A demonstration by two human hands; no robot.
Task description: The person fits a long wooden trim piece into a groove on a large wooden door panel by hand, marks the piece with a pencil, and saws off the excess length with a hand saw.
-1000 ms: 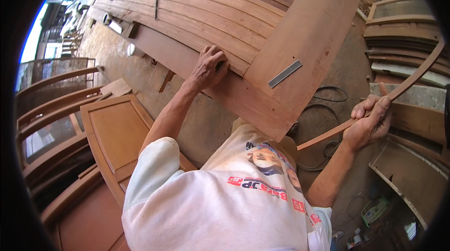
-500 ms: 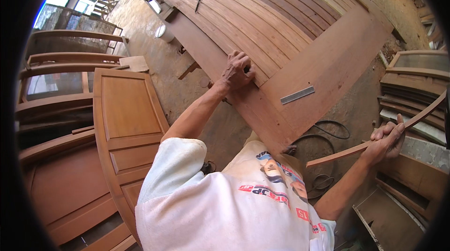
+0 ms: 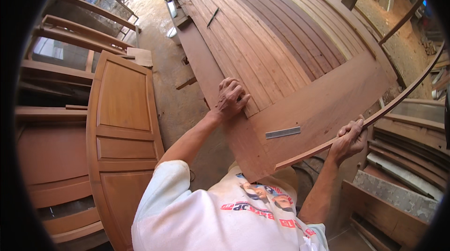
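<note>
Fingers of the right hand [image 3: 348,142] are clamped around a long, thin wooden strip [image 3: 304,155], well in from its near end, a hold that probably helps keep its length steady. It runs along the outer edge of the end board [image 3: 328,105] of a slatted wooden panel [image 3: 202,57], the near end by the panel's near corner; whether it touches cannot be told. The left hand [image 3: 230,99] rests at the panel's left edge, fingers curled and bunched together, likely for support; whether they pinch anything is hidden. Between hand and strip, a grey metal bar [image 3: 282,133] lies flat on the end board, seemingly kept within easy reach. Farther off, near the left edge, a slim dark tool [image 3: 213,18] lies on the slats [image 3: 262,49].
</note>
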